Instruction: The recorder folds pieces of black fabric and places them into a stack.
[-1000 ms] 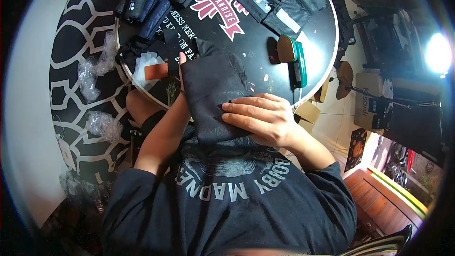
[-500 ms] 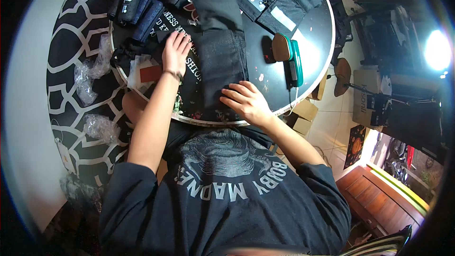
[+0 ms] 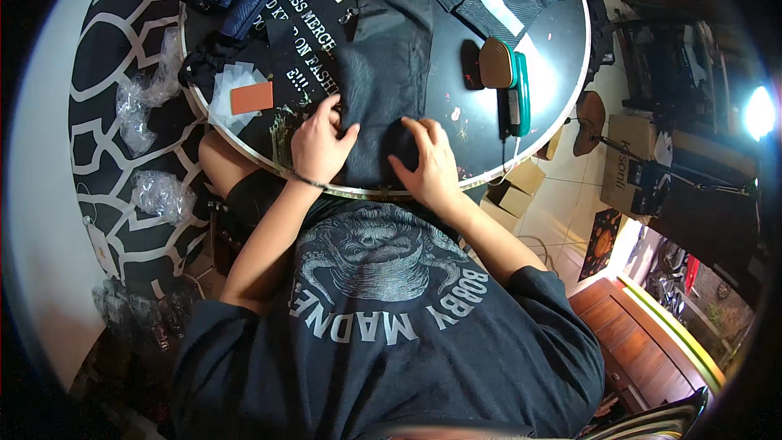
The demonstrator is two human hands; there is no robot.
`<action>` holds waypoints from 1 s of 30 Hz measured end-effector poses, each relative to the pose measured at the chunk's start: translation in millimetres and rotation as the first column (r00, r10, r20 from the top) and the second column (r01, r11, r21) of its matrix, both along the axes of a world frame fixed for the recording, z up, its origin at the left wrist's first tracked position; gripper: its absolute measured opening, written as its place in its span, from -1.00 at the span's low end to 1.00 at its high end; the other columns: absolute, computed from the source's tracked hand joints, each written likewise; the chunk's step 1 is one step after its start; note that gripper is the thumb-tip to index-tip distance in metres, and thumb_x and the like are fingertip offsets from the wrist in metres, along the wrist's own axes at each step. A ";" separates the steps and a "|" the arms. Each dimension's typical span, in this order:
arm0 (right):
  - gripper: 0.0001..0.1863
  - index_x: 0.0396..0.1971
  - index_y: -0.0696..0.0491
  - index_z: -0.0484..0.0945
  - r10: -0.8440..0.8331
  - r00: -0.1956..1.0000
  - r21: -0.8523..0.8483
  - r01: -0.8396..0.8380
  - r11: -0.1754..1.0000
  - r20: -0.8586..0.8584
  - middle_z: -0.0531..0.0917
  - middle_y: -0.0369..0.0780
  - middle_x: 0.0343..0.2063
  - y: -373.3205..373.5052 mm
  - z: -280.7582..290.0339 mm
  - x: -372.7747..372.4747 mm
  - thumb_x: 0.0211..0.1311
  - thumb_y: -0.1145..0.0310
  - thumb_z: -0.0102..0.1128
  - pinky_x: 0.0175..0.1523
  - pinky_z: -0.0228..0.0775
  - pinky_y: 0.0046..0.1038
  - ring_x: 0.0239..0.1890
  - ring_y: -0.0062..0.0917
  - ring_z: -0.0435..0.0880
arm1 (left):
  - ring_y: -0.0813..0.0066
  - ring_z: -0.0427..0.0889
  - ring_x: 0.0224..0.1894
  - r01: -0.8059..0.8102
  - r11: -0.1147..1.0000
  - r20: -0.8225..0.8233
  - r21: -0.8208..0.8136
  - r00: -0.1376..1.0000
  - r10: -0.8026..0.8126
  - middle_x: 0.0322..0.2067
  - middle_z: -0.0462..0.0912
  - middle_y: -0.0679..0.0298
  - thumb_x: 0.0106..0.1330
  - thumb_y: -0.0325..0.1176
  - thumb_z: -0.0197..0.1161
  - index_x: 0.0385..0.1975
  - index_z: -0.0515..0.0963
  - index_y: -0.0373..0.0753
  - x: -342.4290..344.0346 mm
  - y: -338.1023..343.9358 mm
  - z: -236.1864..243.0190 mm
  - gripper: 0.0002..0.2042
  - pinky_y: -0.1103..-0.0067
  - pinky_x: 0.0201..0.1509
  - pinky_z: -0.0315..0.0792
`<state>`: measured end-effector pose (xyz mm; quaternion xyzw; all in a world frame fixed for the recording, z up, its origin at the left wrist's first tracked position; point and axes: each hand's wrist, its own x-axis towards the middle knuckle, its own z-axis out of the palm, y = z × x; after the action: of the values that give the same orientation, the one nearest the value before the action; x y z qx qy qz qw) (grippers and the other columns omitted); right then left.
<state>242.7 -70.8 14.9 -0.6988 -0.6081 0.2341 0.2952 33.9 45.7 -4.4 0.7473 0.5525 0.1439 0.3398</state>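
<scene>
A long piece of folded black cloth (image 3: 383, 73) lies on the round black table (image 3: 444, 106), running from the near edge toward the far side. My left hand (image 3: 319, 147) touches its left edge near the front, thumb apart from the fingers and resting on the cloth. Across from it, my right hand (image 3: 428, 165) is at the cloth's right edge, index finger and thumb spread. Some of the fingertips are hard to make out against the dark fabric. A small metal clip (image 3: 349, 15) shows beside the cloth's far left edge.
A green handheld iron (image 3: 519, 98) with a brown plate stands to the right, its cord dropping off the table. Dark folded pouches (image 3: 254, 0) lie far left, patterned black pieces (image 3: 513, 4) far right. An orange card (image 3: 252, 98) rests on clear plastic at left.
My left hand has come back from the table's left side to the cloth's left edge. My right hand stays near the right edge, fingers now more bent. The view has shifted slightly.
</scene>
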 end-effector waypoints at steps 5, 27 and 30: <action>-0.30 0.19 0.11 0.58 0.079 0.996 -0.047 -0.077 0.996 0.047 0.60 -0.06 -0.06 -6.8 2.2 -1.9 0.10 0.15 0.66 0.16 0.50 -0.18 0.02 -0.10 0.65 | 0.40 0.75 -0.40 -0.012 0.993 0.022 -0.117 1.000 0.015 -0.32 0.73 0.23 0.22 -0.27 0.63 0.34 0.49 -0.36 -37.0 -25.3 9.5 -0.30 0.44 -0.23 0.63; -0.47 0.19 0.10 0.62 0.028 0.995 0.132 -0.014 0.991 -0.100 0.72 -0.05 0.04 128.1 10.0 47.7 0.19 0.41 0.52 0.41 0.44 -0.22 0.19 -0.15 0.69 | 0.47 0.83 -0.15 -0.017 0.987 0.503 -0.157 0.859 0.095 -0.13 0.88 0.07 0.53 -0.35 0.40 0.15 0.62 -0.41 23.6 66.7 -19.8 -0.67 0.53 -0.03 0.65; -0.24 0.36 0.05 0.49 -0.071 0.991 0.099 0.059 0.993 0.113 0.53 0.02 0.26 104.3 8.5 31.8 0.12 0.35 0.59 0.42 0.43 -0.07 0.28 0.03 0.55 | 0.47 0.85 -0.16 -0.076 0.985 0.462 -0.157 0.875 0.141 -0.12 0.88 0.06 0.49 -0.36 0.43 0.18 0.63 -0.41 24.7 71.2 -28.1 -0.64 0.54 -0.03 0.68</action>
<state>274.5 33.5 23.4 -0.7158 -0.6116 0.1539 0.2999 58.6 116.9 -32.5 0.6332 0.5027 0.3029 0.5046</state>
